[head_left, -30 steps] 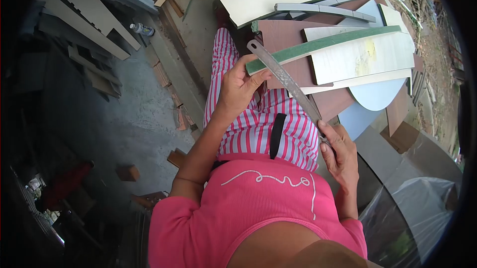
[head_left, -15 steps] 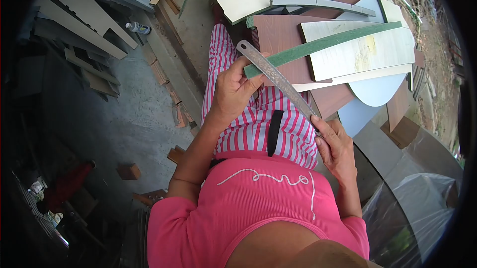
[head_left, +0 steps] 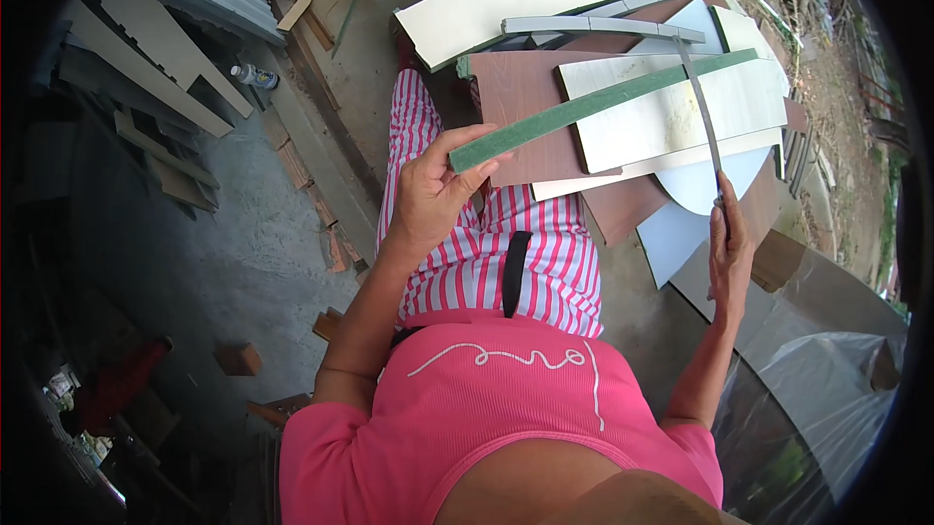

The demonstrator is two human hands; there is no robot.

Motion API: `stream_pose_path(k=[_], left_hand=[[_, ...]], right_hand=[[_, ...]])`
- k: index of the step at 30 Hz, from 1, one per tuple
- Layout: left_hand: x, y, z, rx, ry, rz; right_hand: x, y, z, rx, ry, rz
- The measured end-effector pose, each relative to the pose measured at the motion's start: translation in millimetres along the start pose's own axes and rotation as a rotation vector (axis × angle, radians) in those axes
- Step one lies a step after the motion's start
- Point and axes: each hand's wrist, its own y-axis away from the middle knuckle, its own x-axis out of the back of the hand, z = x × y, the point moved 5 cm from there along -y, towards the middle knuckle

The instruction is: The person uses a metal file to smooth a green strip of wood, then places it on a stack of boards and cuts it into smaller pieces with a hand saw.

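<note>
pinched the near end of the green strip [head_left: 603, 105] between thumb and fingers of the left hand [head_left: 433, 196], far end across the stacked boards [head_left: 520, 97]. wrapped the right hand [head_left: 732, 248] round the long blade [head_left: 702, 116], swung clear of the strip since a second earlier; probably ended that stroke. counted one strip, one blade, two hands, one bottle [head_left: 253, 75] farthest off.

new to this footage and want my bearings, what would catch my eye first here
The long green strip stands out, slanting across the middle with its near end pinched in the left hand. To the right, the right hand holds a thin metal blade that points away across the pile of cut boards. Below, the person's bright pink top fills the lower frame.
</note>
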Motion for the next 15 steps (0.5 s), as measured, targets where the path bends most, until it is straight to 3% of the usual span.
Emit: stream_pose_path(k=[2,4,5,8,11,14,15], left_hand=[[3,1,-4,0.028,-0.027,-0.003],[3,1,-3,0.019,-0.026,0.000],[3,0,-3,0.012,-0.020,0.001],[2,0,-1,0.012,-0.031,-0.006],[3,1,-2,0.059,0.003,-0.012],[8,-2,-1,-0.084,-0.132,0.022],[10,-4,11,-0.090,-0.244,0.010]], right_hand=[[3,1,-20,0.046,-0.020,-0.063],[-5,1,-34,0.071,-0.002,-0.354],[-6,-4,-31,0.151,-0.011,-0.300],[3,-43,18,0.103,0.092,-0.158],[33,-93,136,-0.129,0.208,0.141],[59,-107,146,-0.221,0.184,0.264],[55,-103,137,-0.297,0.012,0.241]])
